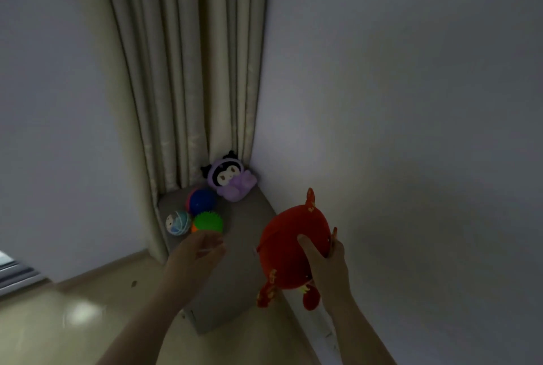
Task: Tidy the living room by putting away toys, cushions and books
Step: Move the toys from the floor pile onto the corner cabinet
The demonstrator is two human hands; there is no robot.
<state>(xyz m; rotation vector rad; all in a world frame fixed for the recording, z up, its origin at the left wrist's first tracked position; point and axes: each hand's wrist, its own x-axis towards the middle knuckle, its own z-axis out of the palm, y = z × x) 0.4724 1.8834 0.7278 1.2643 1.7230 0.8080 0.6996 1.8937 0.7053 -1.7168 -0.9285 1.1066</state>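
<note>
Red plush toy (289,250) gripped in right hand (326,264); left hand (199,250) spread near spiky green ball (208,222). Set down gently between hands.

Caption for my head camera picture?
Right hand holds a red plush toy; left hand hovers by a green spiky ball.

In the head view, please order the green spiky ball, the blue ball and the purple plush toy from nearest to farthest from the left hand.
1. Green spiky ball, just beyond the left hand.
2. Blue ball, behind it.
3. Purple plush toy, in the corner.
</note>
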